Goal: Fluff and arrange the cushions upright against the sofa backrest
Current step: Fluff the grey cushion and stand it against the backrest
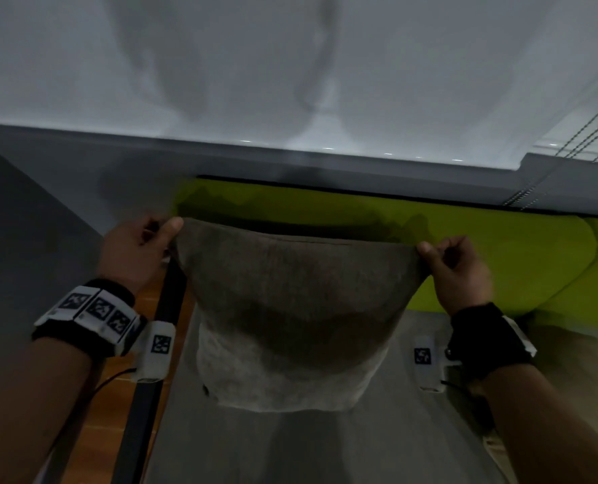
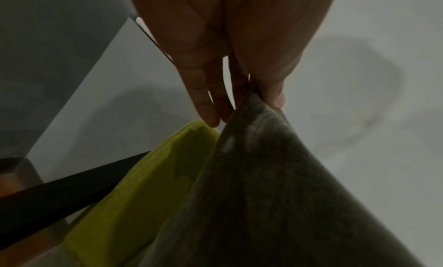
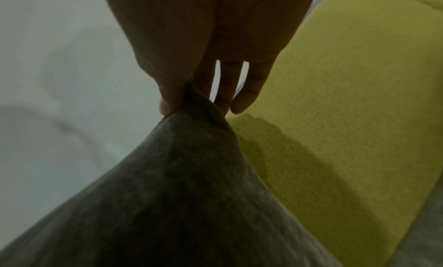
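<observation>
Right now the grey cushion [image 1: 290,309] hangs in front of the person, held up by its two top corners alone. At nine o'clock of the cushion the left hand [image 1: 140,253] pinches one corner between thumb and forefinger, the other fingers loose; at three o'clock the right hand [image 1: 454,270] does the same. Both wrist views confirm it: only a tuft of fabric is caught under each thumb.

Behind the cushion, at twelve o'clock, runs the green backrest [image 1: 482,246], and below it at six o'clock lies the grey seat [image 1: 412,431]. The cushion looks to be off the seat, though its bottom edge is hard to judge.

Risks, as I read them: such a thin pinch could slip during a shake, and the cushion would drop flat or roll toward the black frame [image 1: 150,396] at seven o'clock and off onto the wooden floor [image 1: 98,431]. If one corner goes first, it swings and lands crooked. Set down too far from the backrest, it may slump forward.

Hard to make out: the head view is blurred and dim, the cushion's rear face is hidden, and the sofa is cut off at the right edge. Any other cushions are out of view.
</observation>
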Tool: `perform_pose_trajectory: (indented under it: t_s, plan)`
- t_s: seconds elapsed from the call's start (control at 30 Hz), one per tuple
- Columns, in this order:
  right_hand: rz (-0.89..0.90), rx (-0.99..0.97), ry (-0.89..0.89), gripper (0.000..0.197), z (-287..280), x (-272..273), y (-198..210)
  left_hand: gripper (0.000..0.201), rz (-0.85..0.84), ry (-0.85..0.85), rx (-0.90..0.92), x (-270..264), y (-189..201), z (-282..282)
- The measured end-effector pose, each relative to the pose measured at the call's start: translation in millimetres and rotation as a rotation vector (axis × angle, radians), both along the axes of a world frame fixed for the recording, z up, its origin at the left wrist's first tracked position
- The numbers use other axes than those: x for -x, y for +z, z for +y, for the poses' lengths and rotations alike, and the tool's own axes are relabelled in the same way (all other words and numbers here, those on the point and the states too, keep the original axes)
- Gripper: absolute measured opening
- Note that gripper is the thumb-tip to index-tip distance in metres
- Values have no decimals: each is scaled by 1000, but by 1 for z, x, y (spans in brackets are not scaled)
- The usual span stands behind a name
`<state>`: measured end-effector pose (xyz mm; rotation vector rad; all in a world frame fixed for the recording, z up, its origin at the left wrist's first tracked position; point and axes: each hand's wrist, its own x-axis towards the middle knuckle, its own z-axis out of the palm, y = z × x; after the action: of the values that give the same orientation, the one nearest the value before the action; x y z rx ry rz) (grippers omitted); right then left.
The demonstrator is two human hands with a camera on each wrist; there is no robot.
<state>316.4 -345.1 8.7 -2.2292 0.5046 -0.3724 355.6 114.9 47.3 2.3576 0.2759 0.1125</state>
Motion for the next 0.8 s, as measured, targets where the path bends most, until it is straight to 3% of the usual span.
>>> perform_pose_trajectory:
  t_s: [0.1, 0.2, 0.27, 0.33, 0.4, 0.47, 0.53, 0.6, 0.67, 0.8]
  plan:
    - [8, 39, 27, 16, 10, 8, 1, 31, -30, 42, 140, 11, -9, -3]
    - [-51, 265, 167, 23, 36, 13, 14, 64, 76, 86, 421, 25, -27, 0]
    - [-153, 431, 367, 29, 66, 15, 28, 79, 208, 5, 390, 36, -41, 2]
    - [-243, 477, 587, 30, 106, 15, 39, 86, 359, -132, 361, 49, -55, 0]
    - [-121, 458, 730, 58, 145, 14, 43, 96, 464, -213, 434, 66, -66, -5]
    - [204, 495, 808, 109, 170, 10, 40, 99, 507, -278, 447, 83, -76, -8]
    - [397, 636, 820, 130, 179, 10, 31, 97, 509, -333, 417, 96, -82, -10]
    - [409, 768, 815, 114, 181, 11, 25, 91, 518, -290, 451, 103, -82, -8]
    - [343, 825, 814, 79, 180, 12, 21, 84, 536, -281, 448, 109, -83, -4]
    - [191, 758, 771, 42, 174, 18, 23, 83, 603, -221, 198, 129, -82, -2]
